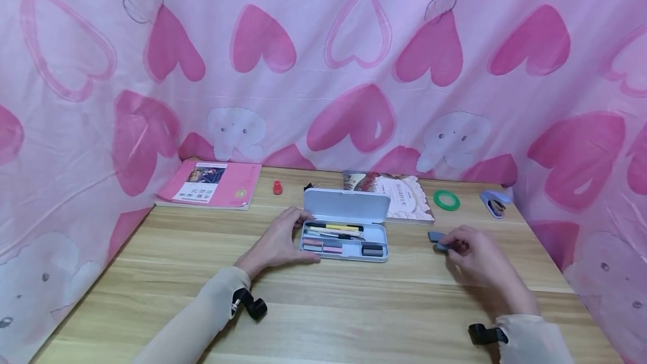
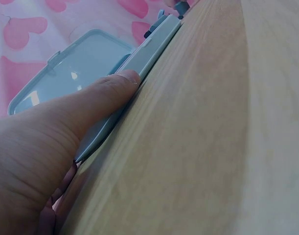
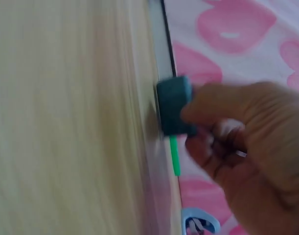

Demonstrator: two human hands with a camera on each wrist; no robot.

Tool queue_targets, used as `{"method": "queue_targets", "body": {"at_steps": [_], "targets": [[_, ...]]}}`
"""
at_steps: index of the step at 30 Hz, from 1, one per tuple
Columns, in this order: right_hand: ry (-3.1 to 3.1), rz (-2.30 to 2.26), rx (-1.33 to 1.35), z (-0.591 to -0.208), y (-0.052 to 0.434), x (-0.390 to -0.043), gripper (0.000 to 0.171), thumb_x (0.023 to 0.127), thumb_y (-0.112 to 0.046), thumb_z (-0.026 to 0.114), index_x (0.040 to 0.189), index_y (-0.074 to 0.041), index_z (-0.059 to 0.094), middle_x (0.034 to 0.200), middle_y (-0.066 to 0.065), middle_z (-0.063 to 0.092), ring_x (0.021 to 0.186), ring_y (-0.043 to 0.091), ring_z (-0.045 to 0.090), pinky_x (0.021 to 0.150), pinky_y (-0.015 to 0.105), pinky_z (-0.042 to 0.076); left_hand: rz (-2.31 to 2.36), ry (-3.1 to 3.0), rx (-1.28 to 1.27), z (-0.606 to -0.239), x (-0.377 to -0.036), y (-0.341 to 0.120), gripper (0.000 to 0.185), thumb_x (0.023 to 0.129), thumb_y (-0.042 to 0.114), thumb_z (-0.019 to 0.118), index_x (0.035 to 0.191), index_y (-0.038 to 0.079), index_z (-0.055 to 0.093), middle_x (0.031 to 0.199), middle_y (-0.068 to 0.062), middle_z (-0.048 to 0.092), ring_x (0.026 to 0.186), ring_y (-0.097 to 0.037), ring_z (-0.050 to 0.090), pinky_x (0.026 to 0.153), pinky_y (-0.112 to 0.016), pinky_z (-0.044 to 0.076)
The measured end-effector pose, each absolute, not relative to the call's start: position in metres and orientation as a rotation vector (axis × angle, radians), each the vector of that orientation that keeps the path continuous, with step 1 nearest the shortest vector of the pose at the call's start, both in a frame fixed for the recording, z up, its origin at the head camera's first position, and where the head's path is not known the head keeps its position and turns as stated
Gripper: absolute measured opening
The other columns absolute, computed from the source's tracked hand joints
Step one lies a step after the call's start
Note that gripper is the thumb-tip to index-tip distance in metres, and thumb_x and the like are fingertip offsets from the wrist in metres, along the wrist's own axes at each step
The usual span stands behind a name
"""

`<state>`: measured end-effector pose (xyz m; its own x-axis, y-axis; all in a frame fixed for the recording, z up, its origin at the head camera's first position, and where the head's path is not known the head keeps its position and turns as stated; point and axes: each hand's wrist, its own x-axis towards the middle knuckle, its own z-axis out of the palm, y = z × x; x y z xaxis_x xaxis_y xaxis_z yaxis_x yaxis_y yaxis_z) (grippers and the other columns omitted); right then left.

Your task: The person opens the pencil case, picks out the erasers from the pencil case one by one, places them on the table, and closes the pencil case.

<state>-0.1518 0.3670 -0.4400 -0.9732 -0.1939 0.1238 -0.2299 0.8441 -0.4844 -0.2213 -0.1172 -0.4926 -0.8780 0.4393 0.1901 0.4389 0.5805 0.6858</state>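
A light blue pencil case (image 1: 345, 240) lies open in the middle of the wooden table (image 1: 323, 308), lid up, with pens and several erasers inside. My left hand (image 1: 279, 241) rests against the case's left end, fingers touching its wall (image 2: 139, 63). My right hand (image 1: 467, 249) is to the right of the case and pinches a small blue-grey eraser block (image 1: 437, 239) on the tabletop; the right wrist view shows that block (image 3: 172, 105) between thumb and fingers.
A pink book (image 1: 209, 184) lies at the back left, a red cap (image 1: 277, 187) beside it. Behind the case is another book (image 1: 399, 195), then a green tape ring (image 1: 446, 200) and a blue stapler (image 1: 494, 203). Pink heart cloth surrounds the table.
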Motion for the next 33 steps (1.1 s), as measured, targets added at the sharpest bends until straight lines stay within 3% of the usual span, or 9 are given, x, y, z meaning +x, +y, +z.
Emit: {"method": "queue_targets", "body": {"at_steps": [11,23,33], "targets": [[-3.016,0.769,0.335,-0.449,0.369,-0.150,0.034,0.088,0.008,0.084,0.105,-0.020,0.080,0.120,0.008,0.071,0.097,0.021,0.063,0.080,0.030,0.057,1.203,2.773,0.741,-0.493,-0.220,-0.117,0.098,0.068,0.069,0.101,0.145,0.022,0.062,0.142,0.004,0.060,0.125,-0.017,0.056,0.117,-0.045,0.052],[-3.026,0.772,0.354,-0.451,0.369,-0.150,0.033,0.089,0.007,0.084,0.106,-0.020,0.078,0.115,0.006,0.069,0.094,0.020,0.061,0.077,0.027,0.055,1.205,2.789,0.756,-0.494,-0.221,-0.117,0.097,0.068,0.069,0.101,0.144,0.023,0.062,0.138,0.005,0.060,0.124,-0.017,0.057,0.116,-0.046,0.052],[-2.986,0.907,0.359,-0.414,0.355,-0.158,0.024,0.096,-0.007,0.087,0.118,-0.009,0.077,0.114,0.010,0.072,0.097,0.022,0.067,0.078,0.030,0.060,1.212,2.799,0.792,-0.495,-0.223,-0.117,0.099,0.066,0.069,0.102,0.144,0.021,0.063,0.136,0.005,0.061,0.125,-0.016,0.057,0.118,-0.047,0.051]]}}
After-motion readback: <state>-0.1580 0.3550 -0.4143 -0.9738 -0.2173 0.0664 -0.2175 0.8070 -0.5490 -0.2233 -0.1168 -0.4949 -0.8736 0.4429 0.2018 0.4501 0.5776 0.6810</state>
